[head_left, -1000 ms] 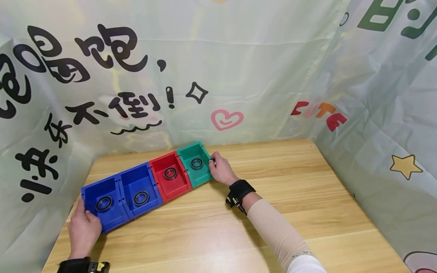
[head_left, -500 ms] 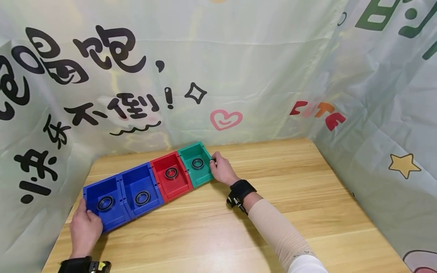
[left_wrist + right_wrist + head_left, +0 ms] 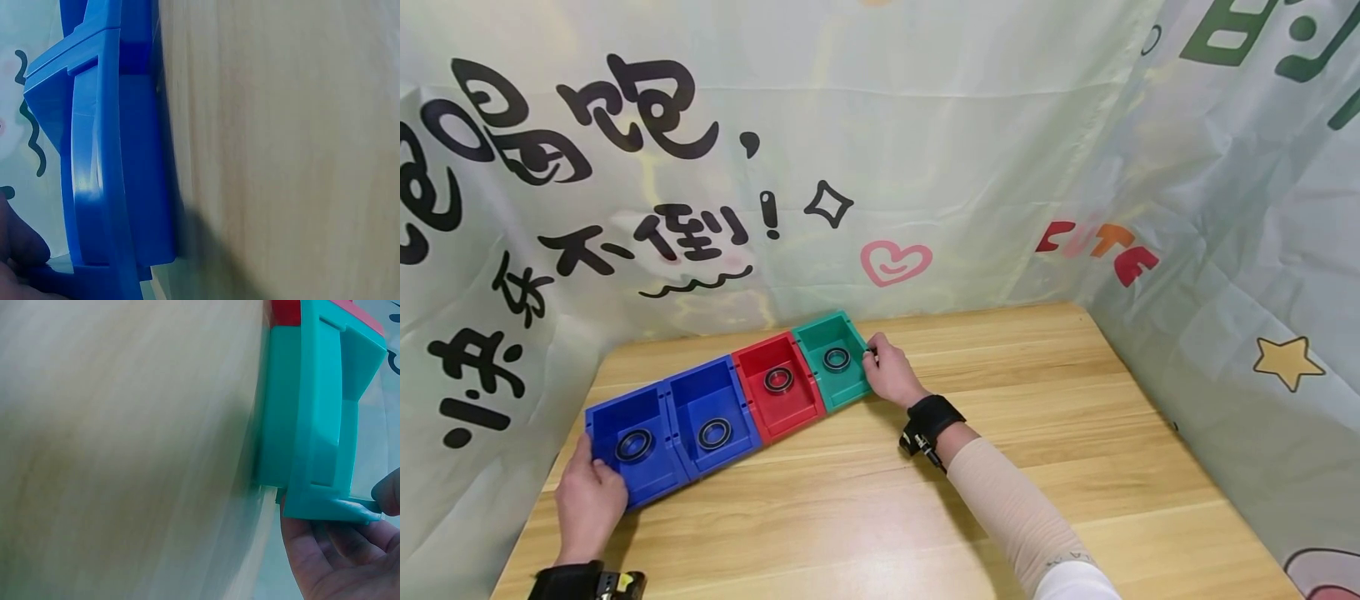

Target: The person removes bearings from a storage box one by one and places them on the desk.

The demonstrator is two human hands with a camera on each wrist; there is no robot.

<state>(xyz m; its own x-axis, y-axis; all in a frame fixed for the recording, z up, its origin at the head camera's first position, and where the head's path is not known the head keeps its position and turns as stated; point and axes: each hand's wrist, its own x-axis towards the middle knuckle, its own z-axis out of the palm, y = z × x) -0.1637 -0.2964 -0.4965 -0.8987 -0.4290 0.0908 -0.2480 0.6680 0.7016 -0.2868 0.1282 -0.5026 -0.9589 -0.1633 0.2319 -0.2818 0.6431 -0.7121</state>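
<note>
A joined row of plastic bins lies slantwise across the table in the head view: a left blue bin (image 3: pixel 658 479), a second blue bin (image 3: pixel 703 392), a red bin (image 3: pixel 793 414) and a green bin (image 3: pixel 842 387). Each bin has one black-rimmed bearing, such as the bearing (image 3: pixel 633 446) at far left. My left hand (image 3: pixel 591 500) grips the outer end of the left blue bin, thumb on its rim. At the other end, my right hand (image 3: pixel 893 372) holds the green bin's side wall, with fingers under it in the right wrist view.
The wooden table (image 3: pixel 1037 417) extends in front of the bins and to their right. Printed fabric (image 3: pixel 985 167) hangs behind the table and along both sides. The green bin's far corner is close to the back fabric.
The bin row and both hands have shifted very slightly to the right in the head view. Both holds look the same, and the bearings stay in their bins.
</note>
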